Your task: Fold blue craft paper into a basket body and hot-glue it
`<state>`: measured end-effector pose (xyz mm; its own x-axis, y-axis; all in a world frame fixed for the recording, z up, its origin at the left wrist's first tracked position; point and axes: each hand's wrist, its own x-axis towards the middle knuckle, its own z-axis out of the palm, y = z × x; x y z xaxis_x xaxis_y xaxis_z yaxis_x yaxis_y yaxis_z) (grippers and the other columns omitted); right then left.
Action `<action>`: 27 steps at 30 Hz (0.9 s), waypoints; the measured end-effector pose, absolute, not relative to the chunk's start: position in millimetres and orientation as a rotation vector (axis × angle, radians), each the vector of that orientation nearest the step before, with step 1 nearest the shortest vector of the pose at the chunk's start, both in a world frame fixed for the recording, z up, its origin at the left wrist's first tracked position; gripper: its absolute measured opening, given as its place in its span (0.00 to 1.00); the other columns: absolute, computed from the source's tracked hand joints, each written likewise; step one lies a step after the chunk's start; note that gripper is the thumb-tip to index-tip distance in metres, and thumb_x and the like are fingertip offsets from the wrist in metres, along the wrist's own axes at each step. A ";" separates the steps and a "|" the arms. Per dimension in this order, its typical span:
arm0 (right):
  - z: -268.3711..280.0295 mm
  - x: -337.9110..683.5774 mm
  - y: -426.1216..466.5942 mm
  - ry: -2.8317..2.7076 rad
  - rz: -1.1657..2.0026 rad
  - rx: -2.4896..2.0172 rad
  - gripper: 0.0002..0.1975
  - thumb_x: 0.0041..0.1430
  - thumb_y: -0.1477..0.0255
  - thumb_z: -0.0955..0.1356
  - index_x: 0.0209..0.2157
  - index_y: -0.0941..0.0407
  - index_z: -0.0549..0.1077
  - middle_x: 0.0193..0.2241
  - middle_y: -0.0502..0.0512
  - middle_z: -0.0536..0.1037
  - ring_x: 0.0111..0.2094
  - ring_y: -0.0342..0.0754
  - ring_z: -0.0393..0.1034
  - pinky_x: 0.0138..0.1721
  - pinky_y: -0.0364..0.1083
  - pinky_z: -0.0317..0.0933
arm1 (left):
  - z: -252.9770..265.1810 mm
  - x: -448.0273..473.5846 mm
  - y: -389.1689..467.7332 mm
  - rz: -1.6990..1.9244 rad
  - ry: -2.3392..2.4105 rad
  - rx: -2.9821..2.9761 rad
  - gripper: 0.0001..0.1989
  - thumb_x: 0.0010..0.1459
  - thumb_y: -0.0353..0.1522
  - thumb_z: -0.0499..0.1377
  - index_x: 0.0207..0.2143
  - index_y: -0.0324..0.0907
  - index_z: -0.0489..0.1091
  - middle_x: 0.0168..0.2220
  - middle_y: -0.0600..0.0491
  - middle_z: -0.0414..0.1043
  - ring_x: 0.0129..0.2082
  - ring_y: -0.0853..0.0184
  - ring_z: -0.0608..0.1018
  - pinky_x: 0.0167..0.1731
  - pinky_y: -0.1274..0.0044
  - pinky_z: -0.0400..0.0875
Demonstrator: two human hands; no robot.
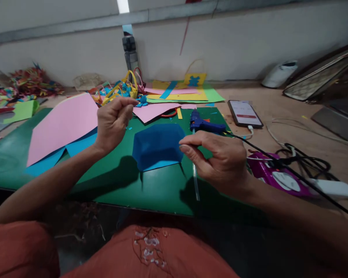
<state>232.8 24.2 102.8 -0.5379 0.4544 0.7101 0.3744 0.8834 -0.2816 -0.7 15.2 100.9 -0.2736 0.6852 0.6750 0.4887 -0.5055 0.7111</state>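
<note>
My left hand (pixel 113 121) is raised over the green mat, thumb and forefinger pinched together. Anything between those fingertips is too small to make out. A small blue cut-out (pixel 142 101) appears just beyond them; whether they touch it I cannot tell. My right hand (pixel 217 158) is also closed in a pinch, its fingertips at the right edge of a blue tray-shaped piece with raised sides (pixel 159 144). What it pinches, if anything, is hidden. Beyond the right hand lies a blue glue gun (pixel 207 125), with a clear glue stick (pixel 196 185) extending toward me.
Pink sheets (pixel 66 123) overlap blue ones on the left of the green mat (pixel 162 193). Colourful scraps (pixel 34 81) pile up at the back left. A phone (pixel 245 114), a purple power strip (pixel 278 175) and tangled cables lie right. Red-handled scissors (pixel 169 114) sit partly under pink paper.
</note>
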 end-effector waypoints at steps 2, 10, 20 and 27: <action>105.9 233.4 23.8 -2.141 0.081 -0.578 0.05 0.58 0.70 0.64 0.31 0.52 0.72 0.27 0.48 0.77 0.28 0.43 0.71 0.31 0.43 0.62 | 113.0 8.3 28.0 1.689 1.465 1.636 0.06 0.56 0.27 0.54 0.29 0.39 0.71 0.13 0.63 0.56 0.12 0.80 0.56 0.12 0.83 0.48; 120.1 222.7 64.5 -1.883 0.226 -0.664 0.06 0.57 0.72 0.65 0.32 0.56 0.74 0.30 0.50 0.78 0.31 0.44 0.71 0.33 0.45 0.64 | 130.9 36.0 55.8 1.139 1.062 1.233 0.15 0.45 0.28 0.64 0.39 0.37 0.72 0.32 0.50 0.77 0.29 0.70 0.78 0.25 0.82 0.69; 100.8 208.1 81.2 -2.091 0.173 -0.674 0.03 0.55 0.74 0.66 0.31 0.57 0.73 0.30 0.52 0.76 0.33 0.44 0.69 0.35 0.44 0.62 | 115.7 29.5 58.3 1.092 0.967 1.170 0.18 0.43 0.29 0.67 0.40 0.37 0.73 0.35 0.49 0.78 0.38 0.65 0.79 0.44 0.74 0.70; 96.9 209.1 89.9 -2.224 -0.108 -0.637 0.14 0.62 0.69 0.60 0.27 0.58 0.72 0.25 0.54 0.74 0.29 0.44 0.67 0.32 0.43 0.59 | 113.0 30.1 56.8 1.069 0.970 1.258 0.19 0.48 0.33 0.64 0.43 0.35 0.71 0.36 0.46 0.78 0.43 0.61 0.77 0.48 0.70 0.68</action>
<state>209.1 89.9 96.9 -0.5515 0.4085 0.7273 0.4774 0.8695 -0.1265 30.1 56.8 113.0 0.2400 0.9707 0.0131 -0.0805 0.0065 0.9967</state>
